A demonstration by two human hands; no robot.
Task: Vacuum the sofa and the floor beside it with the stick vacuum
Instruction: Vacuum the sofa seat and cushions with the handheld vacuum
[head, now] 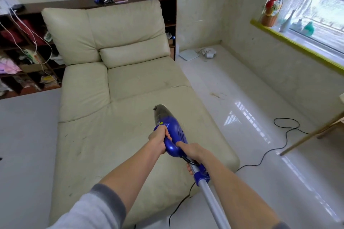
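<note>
Left hand point(159, 138) is curled tight round the blue handle of the vacuum point(170, 132), and the right hand point(191, 151) grips the rear of the body where the silver tube point(212, 199) joins it, forefinger laid along the casing. Its dark nose hangs over the sofa point(115, 98) seat toward the right edge; whether it touches the cushion I cannot tell. From the joint a black cord point(264, 154) drops off the sofa's near right corner and loops across the glossy floor point(242, 109) toward a wooden leg point(314, 132). That cord looks the chief hazard: a long push toward the backrest could draw it taut, drag it against the leg, or put it underfoot. With the tube trailing back past the arms, the machine is probably tail-heavy, so the nose may lift off the cushion and skip the dark marks on the seat's near left part. White gadgets point(197, 53) at the floor's far corner could get knocked later.
</note>
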